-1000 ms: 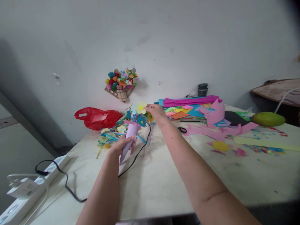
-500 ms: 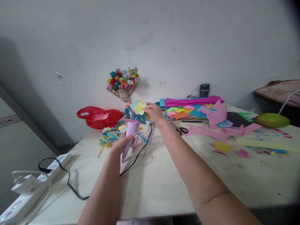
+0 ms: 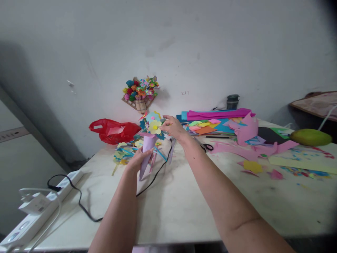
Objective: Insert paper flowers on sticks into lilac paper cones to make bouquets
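Note:
My left hand (image 3: 137, 162) is closed round a lilac paper cone (image 3: 146, 153) that stands tilted above the table, with several paper flowers on blue stems sticking out of its top. My right hand (image 3: 174, 127) is just right of the cone's mouth, its fingers pinched on a yellow paper flower (image 3: 154, 126) among the blooms. More loose paper flowers (image 3: 123, 151) lie on the table behind the cone.
A black cable (image 3: 155, 172) runs under the cone to a white power strip (image 3: 39, 211) at the left edge. A red plastic bag (image 3: 113, 130), scissors (image 3: 206, 146), coloured paper sheets (image 3: 216, 121), pink scraps (image 3: 247, 147) and a green mango (image 3: 310, 137) lie around. A flower basket (image 3: 140, 92) hangs on the wall.
The yellow flower in my right hand has come down and left into the cone's bunch. The cone in my left hand has stayed nearly still.

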The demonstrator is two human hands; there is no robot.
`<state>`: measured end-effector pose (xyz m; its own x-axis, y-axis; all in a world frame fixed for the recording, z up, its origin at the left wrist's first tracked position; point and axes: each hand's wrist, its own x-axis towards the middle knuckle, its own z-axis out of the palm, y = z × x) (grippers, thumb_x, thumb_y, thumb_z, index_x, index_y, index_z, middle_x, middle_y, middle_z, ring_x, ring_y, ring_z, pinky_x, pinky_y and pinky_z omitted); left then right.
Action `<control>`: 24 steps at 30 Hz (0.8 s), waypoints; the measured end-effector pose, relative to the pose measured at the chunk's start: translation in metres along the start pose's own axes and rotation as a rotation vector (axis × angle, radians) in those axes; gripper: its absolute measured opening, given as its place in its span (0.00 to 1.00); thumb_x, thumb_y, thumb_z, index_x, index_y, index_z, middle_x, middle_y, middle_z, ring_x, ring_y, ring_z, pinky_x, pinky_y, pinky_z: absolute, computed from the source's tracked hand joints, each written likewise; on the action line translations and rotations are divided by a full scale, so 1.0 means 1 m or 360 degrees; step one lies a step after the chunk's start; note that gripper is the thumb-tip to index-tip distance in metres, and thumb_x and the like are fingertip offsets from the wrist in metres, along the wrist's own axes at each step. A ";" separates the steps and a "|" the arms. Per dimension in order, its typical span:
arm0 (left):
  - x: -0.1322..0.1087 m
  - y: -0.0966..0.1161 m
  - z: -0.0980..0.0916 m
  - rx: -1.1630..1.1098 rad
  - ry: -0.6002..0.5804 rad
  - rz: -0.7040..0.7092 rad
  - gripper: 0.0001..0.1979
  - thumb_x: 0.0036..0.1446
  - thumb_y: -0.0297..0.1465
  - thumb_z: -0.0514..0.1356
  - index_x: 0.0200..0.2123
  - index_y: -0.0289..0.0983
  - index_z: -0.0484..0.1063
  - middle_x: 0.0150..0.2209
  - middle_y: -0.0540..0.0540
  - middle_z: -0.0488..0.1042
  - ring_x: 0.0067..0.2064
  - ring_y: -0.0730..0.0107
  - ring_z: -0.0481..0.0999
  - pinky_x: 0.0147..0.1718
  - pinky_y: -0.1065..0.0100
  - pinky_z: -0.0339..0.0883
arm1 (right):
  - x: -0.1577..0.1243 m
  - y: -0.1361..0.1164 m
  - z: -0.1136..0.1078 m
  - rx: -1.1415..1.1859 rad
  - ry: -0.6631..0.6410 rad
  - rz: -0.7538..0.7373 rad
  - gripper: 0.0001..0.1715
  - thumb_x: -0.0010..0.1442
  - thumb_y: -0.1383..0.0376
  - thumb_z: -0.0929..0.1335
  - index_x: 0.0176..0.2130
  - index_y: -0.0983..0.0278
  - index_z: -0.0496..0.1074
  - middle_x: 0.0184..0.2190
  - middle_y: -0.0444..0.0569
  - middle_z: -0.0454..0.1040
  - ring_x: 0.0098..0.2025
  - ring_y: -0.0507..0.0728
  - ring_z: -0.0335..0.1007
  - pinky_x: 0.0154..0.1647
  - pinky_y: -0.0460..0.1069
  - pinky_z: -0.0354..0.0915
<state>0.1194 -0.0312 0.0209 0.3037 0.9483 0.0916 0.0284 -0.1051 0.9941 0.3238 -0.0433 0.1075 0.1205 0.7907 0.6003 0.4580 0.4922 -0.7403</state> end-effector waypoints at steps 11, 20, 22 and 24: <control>-0.003 0.010 0.007 0.0110 0.0127 0.0110 0.26 0.35 0.43 0.70 0.33 0.35 0.64 0.19 0.54 0.67 0.17 0.78 0.63 0.17 0.74 0.59 | -0.006 -0.015 0.009 -0.0215 0.0053 -0.0115 0.05 0.47 0.66 0.73 0.21 0.60 0.76 0.61 0.43 0.62 0.65 0.62 0.49 0.65 0.58 0.47; -0.001 0.012 0.006 0.0193 0.0446 0.0288 0.28 0.34 0.41 0.70 0.38 0.34 0.66 0.21 0.54 0.68 0.18 0.76 0.66 0.18 0.73 0.60 | -0.012 -0.025 0.020 -0.0337 0.0137 -0.0203 0.08 0.49 0.65 0.72 0.20 0.59 0.75 0.60 0.41 0.63 0.67 0.66 0.45 0.64 0.65 0.44; 0.000 0.012 0.006 0.0184 0.0523 0.0327 0.28 0.34 0.42 0.70 0.37 0.34 0.66 0.21 0.54 0.68 0.19 0.76 0.66 0.19 0.73 0.60 | -0.014 -0.029 0.019 -0.0361 0.0167 -0.0262 0.09 0.50 0.64 0.71 0.20 0.59 0.75 0.60 0.41 0.62 0.67 0.65 0.45 0.64 0.66 0.43; 0.001 0.012 0.005 0.0163 0.0596 0.0354 0.29 0.33 0.42 0.70 0.38 0.35 0.66 0.21 0.54 0.68 0.19 0.76 0.67 0.19 0.72 0.61 | -0.015 -0.032 0.017 -0.0387 0.0193 -0.0325 0.09 0.51 0.62 0.71 0.21 0.59 0.76 0.61 0.42 0.62 0.67 0.66 0.44 0.64 0.66 0.42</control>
<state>0.1251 -0.0328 0.0326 -0.0524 0.9404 0.3360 0.1012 -0.3298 0.9386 0.2922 -0.0645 0.1164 0.1017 0.6286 0.7710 0.6784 0.5231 -0.5159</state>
